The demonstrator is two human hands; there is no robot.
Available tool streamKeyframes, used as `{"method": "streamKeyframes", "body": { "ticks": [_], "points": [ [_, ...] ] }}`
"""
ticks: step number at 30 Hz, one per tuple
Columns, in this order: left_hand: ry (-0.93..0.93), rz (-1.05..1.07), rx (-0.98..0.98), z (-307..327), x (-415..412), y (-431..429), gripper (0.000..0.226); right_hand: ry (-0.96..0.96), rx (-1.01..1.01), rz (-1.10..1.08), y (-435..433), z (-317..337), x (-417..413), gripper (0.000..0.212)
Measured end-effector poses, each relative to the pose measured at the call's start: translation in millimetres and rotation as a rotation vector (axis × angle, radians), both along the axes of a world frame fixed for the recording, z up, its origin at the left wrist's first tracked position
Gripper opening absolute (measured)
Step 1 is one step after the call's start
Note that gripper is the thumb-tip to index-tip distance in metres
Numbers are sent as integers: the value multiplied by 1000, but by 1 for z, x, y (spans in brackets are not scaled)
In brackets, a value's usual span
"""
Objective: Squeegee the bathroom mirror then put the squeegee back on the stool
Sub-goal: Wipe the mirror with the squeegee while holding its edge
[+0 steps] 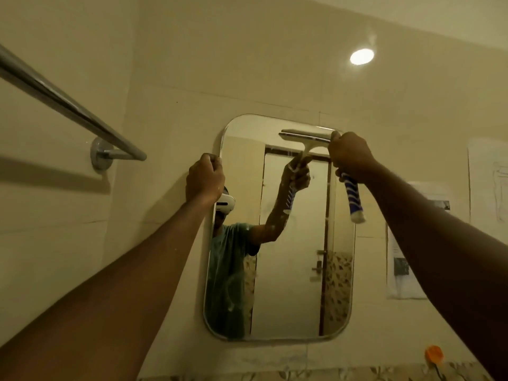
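Note:
The mirror, a tall rounded rectangle, hangs on the cream tiled wall straight ahead. My right hand grips the squeegee by its blue-and-white handle, and the pale blade lies flat against the glass at the mirror's top right. My left hand is closed on the mirror's upper left edge, holding it. The glass reflects a person in a green shirt, the raised arm and a door behind. The stool is out of view.
A chrome towel rail juts from the left wall at head height. Papers are stuck to the wall right of the mirror. An orange hook sits low right above a patterned tile band. A round light reflection shines upper right.

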State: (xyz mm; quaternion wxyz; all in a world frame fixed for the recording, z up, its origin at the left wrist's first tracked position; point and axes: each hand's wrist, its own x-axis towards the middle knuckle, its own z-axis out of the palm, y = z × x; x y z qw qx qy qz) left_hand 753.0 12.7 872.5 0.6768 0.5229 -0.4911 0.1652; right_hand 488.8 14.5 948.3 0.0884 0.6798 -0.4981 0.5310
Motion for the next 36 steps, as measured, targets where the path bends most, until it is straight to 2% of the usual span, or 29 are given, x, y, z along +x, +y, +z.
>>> {"method": "streamKeyframes", "body": {
  "ticks": [5, 8, 11, 13, 15, 18, 22, 26, 31, 33, 36],
  "points": [
    [-14, -37, 11, 1, 6, -4, 30, 51, 51, -38, 3, 9, 4, 27],
    [-37, -7, 19, 2, 8, -5, 31, 75, 71, -1, 0, -36, 7, 28],
    [-30, 4, 21, 1, 5, -2, 31, -38, 140, 42, 2, -89, 10, 45],
    [-13, 3, 35, 1, 4, 0, 31, -23, 192, 48, 5, -101, 8, 48],
    [-12, 1, 54, 1, 3, 2, 34, 8, 201, 51, 8, -88, 4, 46],
    [-17, 4, 59, 1, 3, 3, 35, -14, 73, 54, 9, -35, 1, 45],
    [-24, 18, 64, 1, 5, 0, 35, -8, 35, 22, 8, 20, 8, 31],
    [-47, 38, 59, 2, 9, -4, 34, 23, 57, -19, -2, -18, 8, 31],
    [-74, 70, 29, 0, 7, -6, 35, -4, 109, 71, 0, -112, 9, 50],
    [-69, 75, 16, -2, 5, -5, 37, 19, 145, 48, 2, -118, 7, 53],
    [-78, 97, -21, -7, 3, -5, 39, 10, 130, 30, 4, -82, 6, 48]
  ]
}}
